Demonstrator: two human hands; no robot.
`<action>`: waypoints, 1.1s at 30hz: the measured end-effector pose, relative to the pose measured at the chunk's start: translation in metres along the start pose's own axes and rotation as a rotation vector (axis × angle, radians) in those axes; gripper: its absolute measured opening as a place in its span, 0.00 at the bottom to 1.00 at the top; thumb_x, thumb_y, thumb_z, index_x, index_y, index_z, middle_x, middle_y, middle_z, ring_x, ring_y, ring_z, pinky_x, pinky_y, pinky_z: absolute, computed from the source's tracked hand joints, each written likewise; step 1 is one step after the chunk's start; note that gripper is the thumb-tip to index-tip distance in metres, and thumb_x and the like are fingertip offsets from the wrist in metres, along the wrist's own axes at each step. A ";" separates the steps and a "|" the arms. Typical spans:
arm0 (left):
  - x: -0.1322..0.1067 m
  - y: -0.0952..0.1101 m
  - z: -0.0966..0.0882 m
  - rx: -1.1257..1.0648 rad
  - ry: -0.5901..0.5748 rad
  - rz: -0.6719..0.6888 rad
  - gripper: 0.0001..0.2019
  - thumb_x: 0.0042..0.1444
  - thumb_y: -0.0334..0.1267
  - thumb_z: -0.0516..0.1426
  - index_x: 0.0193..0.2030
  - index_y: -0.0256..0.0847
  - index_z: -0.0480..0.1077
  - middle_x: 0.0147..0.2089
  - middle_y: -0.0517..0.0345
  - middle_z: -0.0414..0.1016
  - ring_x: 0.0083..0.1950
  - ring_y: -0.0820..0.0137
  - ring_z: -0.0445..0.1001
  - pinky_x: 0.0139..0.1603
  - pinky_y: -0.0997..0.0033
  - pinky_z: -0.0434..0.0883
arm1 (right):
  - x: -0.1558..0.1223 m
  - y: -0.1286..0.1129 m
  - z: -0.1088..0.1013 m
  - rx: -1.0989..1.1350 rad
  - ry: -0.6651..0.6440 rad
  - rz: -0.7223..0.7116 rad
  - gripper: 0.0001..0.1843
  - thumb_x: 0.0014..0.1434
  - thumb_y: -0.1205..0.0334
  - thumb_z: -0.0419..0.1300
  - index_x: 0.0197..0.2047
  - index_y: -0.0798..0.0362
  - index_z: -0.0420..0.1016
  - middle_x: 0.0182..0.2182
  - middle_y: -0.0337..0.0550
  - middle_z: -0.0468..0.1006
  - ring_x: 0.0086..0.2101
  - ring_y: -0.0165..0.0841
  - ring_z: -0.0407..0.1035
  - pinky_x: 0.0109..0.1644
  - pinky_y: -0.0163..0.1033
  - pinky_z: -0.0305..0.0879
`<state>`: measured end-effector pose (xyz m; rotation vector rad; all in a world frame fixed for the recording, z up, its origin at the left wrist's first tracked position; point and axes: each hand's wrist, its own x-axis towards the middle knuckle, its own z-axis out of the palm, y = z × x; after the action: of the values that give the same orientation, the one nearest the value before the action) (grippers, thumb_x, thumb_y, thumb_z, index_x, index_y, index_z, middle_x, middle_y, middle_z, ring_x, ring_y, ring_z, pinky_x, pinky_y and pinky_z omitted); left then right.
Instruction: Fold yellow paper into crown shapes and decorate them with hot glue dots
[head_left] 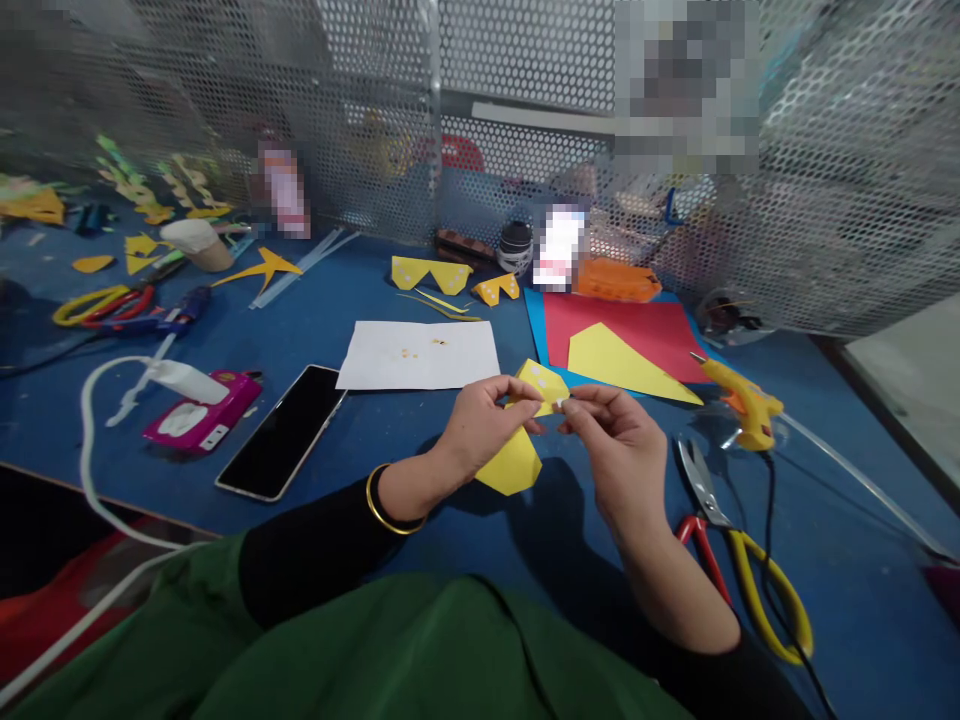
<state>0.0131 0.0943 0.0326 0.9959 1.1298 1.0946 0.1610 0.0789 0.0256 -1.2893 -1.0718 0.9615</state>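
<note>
My left hand is closed on a yellow paper cutout with angular ends and small pale dots on its upper part. At the cutout's upper right end, my right hand pinches a tiny whitish bit between thumb and finger, close against the paper. Its exact kind is too small to make out. Beyond my hands lies a white sheet with small yellowish specks on it. Two finished-looking dotted paper shapes, a yellow one and a smaller orange-yellow one, stand farther back.
On the right lie scissors and a yellow glue gun with its cord. Red paper carries a yellow piece. A black-screened phone and purple power socket are at left. A perforated metal screen borders the back.
</note>
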 end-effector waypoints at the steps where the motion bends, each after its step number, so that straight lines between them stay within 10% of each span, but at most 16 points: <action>1: 0.000 0.000 0.001 -0.017 -0.011 -0.012 0.02 0.54 0.29 0.62 0.32 0.36 0.73 0.32 0.62 0.76 0.27 0.75 0.79 0.31 0.77 0.71 | -0.002 0.000 0.000 -0.042 -0.005 -0.033 0.15 0.49 0.54 0.71 0.38 0.51 0.77 0.27 0.37 0.81 0.26 0.30 0.74 0.33 0.38 0.71; 28: 0.000 -0.005 -0.002 0.005 -0.059 0.085 0.07 0.56 0.35 0.63 0.31 0.36 0.71 0.30 0.64 0.73 0.28 0.76 0.78 0.32 0.77 0.71 | -0.008 -0.001 -0.003 -0.371 0.067 -0.380 0.05 0.60 0.57 0.64 0.35 0.48 0.80 0.31 0.38 0.76 0.31 0.30 0.66 0.38 0.39 0.64; 33: -0.001 -0.006 -0.001 0.014 -0.055 0.092 0.06 0.56 0.35 0.62 0.31 0.37 0.71 0.30 0.64 0.73 0.29 0.75 0.79 0.33 0.76 0.72 | -0.005 0.002 -0.003 -0.298 0.035 -0.230 0.06 0.55 0.55 0.67 0.33 0.48 0.81 0.31 0.38 0.72 0.31 0.31 0.63 0.38 0.39 0.62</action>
<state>0.0124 0.0926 0.0272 1.0918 1.0564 1.1273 0.1628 0.0733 0.0229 -1.3799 -1.3399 0.6200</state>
